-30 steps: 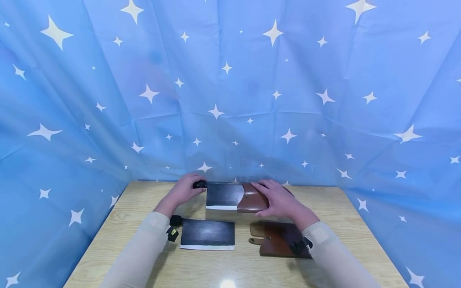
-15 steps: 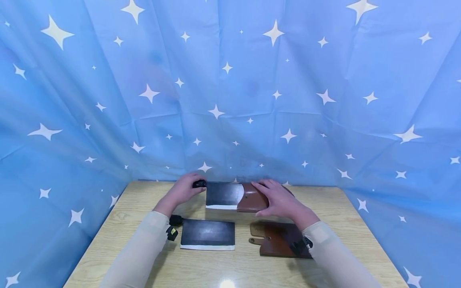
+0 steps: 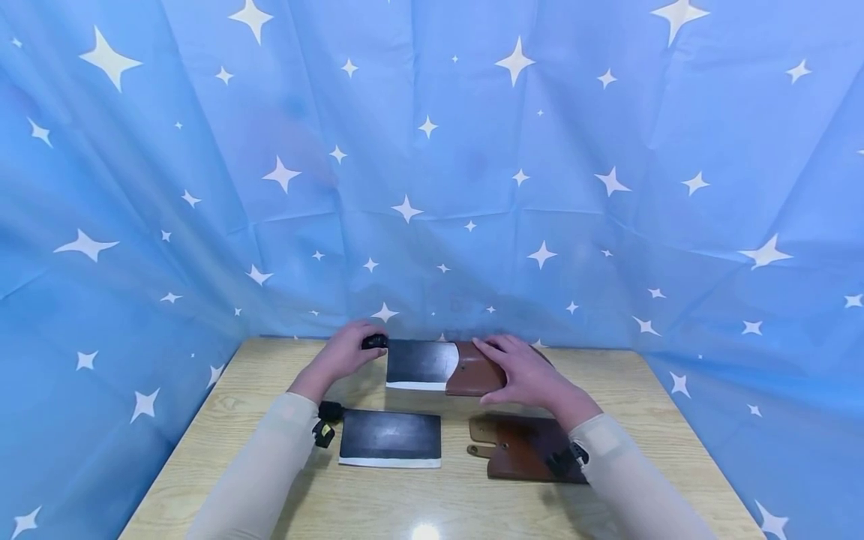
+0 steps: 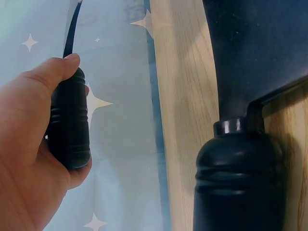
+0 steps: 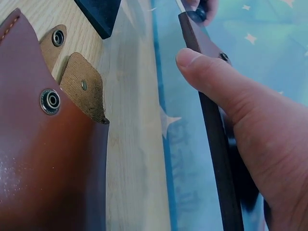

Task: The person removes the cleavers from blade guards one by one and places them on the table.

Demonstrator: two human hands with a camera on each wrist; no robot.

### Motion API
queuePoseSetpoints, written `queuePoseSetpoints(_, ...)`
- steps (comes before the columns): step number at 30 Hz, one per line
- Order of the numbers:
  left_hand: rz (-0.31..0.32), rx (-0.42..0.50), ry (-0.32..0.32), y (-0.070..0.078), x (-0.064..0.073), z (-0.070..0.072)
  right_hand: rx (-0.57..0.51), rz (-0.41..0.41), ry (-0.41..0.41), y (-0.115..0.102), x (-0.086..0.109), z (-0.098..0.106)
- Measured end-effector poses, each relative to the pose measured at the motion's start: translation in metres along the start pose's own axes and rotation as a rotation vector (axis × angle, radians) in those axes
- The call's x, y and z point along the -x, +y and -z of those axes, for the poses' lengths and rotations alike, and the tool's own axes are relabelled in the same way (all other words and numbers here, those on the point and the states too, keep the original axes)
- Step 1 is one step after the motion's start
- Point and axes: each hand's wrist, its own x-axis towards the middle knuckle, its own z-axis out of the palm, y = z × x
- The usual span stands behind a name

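In the head view, my left hand [image 3: 340,354] grips the black ribbed handle [image 4: 70,118] of a cleaver [image 3: 417,362], its dark blade edged with a pale strip. The blade's right part is hidden inside a brown leather sheath [image 3: 469,373]. My right hand [image 3: 529,379] holds that sheath from its far side, fingers over the top edge and thumb at the lower edge. In the right wrist view the thumb lies along the sheath's dark, narrow edge. Cleaver and sheath are held level, beyond the second cleaver [image 3: 390,436].
That second cleaver lies bare on the wooden table [image 3: 378,506], its black handle [image 4: 240,187] under my left wrist. Another brown sheath [image 3: 523,454], with snap-fastened straps, lies below my right forearm. A blue star-patterned curtain [image 3: 432,165] hangs behind the table and along both sides.
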Motion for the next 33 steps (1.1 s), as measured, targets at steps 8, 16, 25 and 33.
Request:
queuePoseSetpoints(8, 0.012, -0.01, 0.026, -0.009, 0.004, 0.005, 0.016, -0.015, 0.037, 0.009, 0.005, 0.002)
queuePoseSetpoints(16, 0.03, -0.01, 0.008, -0.016, 0.006, 0.007, 0.017, -0.002, 0.035, 0.012, 0.005, 0.001)
queuePoseSetpoints(25, 0.021, -0.015, 0.004, -0.017, 0.006, 0.007, 0.024, -0.002, 0.047, 0.012, 0.009, 0.0)
queuePoseSetpoints(33, 0.014, -0.01, 0.003, -0.015, 0.008, 0.008, 0.022, 0.001, 0.039, 0.011, 0.009, 0.002)
